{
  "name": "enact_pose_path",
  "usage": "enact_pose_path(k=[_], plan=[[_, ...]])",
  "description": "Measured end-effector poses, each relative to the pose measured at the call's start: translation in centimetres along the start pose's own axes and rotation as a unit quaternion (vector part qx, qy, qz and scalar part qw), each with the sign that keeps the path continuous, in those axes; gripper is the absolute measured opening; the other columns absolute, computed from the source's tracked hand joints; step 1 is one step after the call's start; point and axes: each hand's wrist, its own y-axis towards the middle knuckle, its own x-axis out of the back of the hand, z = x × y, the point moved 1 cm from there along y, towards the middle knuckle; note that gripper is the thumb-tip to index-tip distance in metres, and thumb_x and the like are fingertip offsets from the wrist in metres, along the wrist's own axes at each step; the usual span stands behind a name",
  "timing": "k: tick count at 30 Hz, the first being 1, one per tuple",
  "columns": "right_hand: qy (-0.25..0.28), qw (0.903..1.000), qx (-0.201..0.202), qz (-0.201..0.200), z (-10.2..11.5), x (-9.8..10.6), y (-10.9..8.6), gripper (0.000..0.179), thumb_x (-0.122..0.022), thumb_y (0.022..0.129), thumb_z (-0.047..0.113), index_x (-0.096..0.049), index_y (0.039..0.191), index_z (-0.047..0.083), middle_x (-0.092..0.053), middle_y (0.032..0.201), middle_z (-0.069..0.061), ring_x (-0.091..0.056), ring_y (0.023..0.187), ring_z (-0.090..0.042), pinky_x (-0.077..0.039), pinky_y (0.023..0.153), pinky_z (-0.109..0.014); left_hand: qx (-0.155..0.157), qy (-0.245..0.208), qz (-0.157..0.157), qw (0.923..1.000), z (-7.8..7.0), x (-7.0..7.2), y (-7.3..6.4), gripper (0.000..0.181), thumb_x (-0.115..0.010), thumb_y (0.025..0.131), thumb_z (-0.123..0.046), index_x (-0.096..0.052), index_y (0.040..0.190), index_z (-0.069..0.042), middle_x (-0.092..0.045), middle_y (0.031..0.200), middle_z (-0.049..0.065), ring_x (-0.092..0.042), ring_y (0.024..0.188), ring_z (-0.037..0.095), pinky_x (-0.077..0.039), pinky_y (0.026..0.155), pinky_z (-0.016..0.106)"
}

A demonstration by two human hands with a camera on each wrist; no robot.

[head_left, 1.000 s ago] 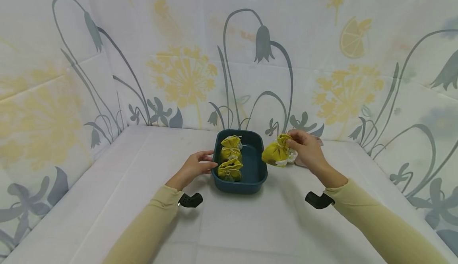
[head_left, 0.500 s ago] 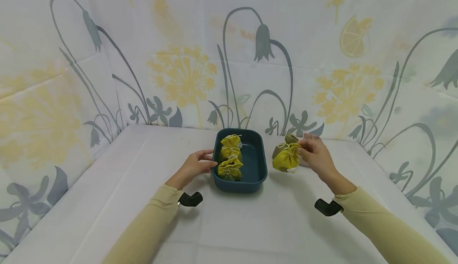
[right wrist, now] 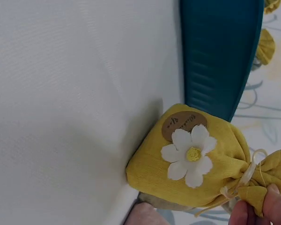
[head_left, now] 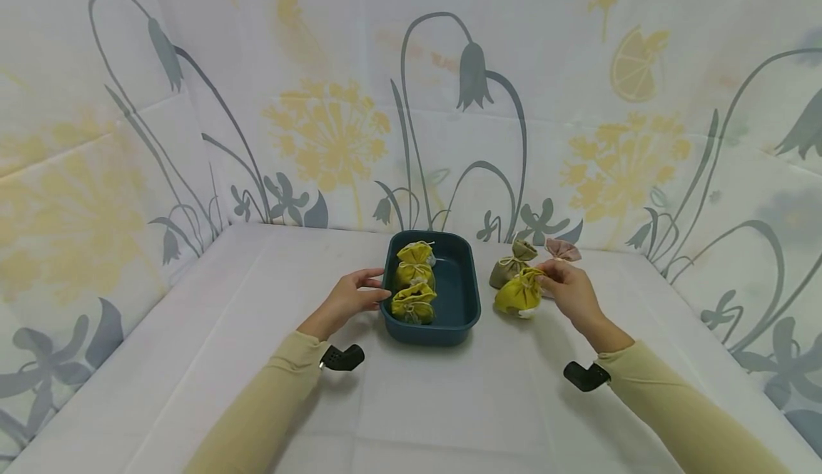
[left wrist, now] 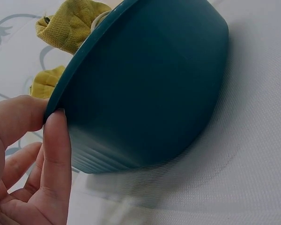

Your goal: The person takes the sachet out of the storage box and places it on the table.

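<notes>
On the right, my right hand pinches the gathered neck of a yellow drawstring pouch beside the container. The right wrist view shows this pouch at the cloth surface, with a white fabric flower and a brown oval label on its side. My left hand holds the left rim of a dark teal container; in the left wrist view thumb and finger meet at the rim. Several yellow pouches stand in a row along the container's left side.
Behind the held pouch stand an olive pouch and a pink pouch, the pink one partly hidden by my right hand. White cloth covers the table, and a floral printed curtain hangs at the back and sides.
My right hand has moved the yellow pouch right and down, from beside the container's edge to the table in front of the olive pouch, now uncovered. The left hand has stayed in place.
</notes>
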Motion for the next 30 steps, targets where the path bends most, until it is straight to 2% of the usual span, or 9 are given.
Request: enact_pose_path(k=[3,8,16,24,30], plan=[[0.007,1.0000,0.003,-0.005,-0.3,-0.2,0.1,0.017,-0.058,0.089,-0.004,-0.059,0.102,-0.015,-0.061,0.092,-0.021,-0.050,0.074,0.000,-0.047,0.064,-0.018,-0.004,-0.001,0.001,1.0000,0.0,0.0,0.0,0.057,-0.069,0.085,-0.009,-0.046,0.137,-0.010,-0.052,0.120,0.016,-0.063,0.083,0.018,-0.053,0.077,0.031],[0.015,0.9998,-0.003,0.010,-0.6,-0.8,0.1,0.019,-0.057,0.090,-0.003,-0.059,0.105,-0.014,-0.060,0.095,-0.023,-0.052,0.077,-0.002,-0.047,0.065,-0.015,-0.005,-0.001,0.001,1.0000,0.0,0.1,0.0,0.057,-0.069,0.084,-0.009,-0.047,0.137,-0.010,-0.052,0.121,0.016,-0.062,0.084,0.019,-0.053,0.077,0.032],[0.001,0.9996,-0.018,0.021,-0.9,-0.9,0.2,0.028,-0.059,0.091,0.005,-0.059,0.114,-0.011,-0.057,0.104,-0.022,-0.052,0.086,-0.012,-0.045,0.069,-0.013,-0.006,-0.004,0.001,1.0000,0.0,0.0,-0.1,0.057,-0.069,0.085,-0.009,-0.047,0.137,-0.009,-0.052,0.120,0.016,-0.062,0.086,0.019,-0.053,0.077,0.032],[0.029,0.9983,-0.048,0.017,-0.9,0.0,-0.6,0.041,-0.062,0.091,0.017,-0.055,0.123,-0.008,-0.059,0.109,-0.021,-0.053,0.084,0.003,-0.048,0.073,-0.015,0.000,0.001,-0.001,1.0000,0.0,0.0,-0.1,0.057,-0.069,0.084,-0.010,-0.047,0.137,-0.010,-0.052,0.120,0.016,-0.062,0.085,0.018,-0.053,0.077,0.031],[0.023,0.9978,-0.061,0.008,-0.9,0.8,-0.9,0.046,-0.063,0.091,0.024,-0.055,0.125,-0.005,-0.060,0.109,-0.017,-0.052,0.084,0.005,-0.046,0.073,-0.012,-0.004,-0.001,0.003,1.0000,0.0,0.0,-0.1,0.057,-0.069,0.085,-0.010,-0.046,0.137,-0.009,-0.051,0.121,0.016,-0.062,0.086,0.018,-0.053,0.078,0.032]])
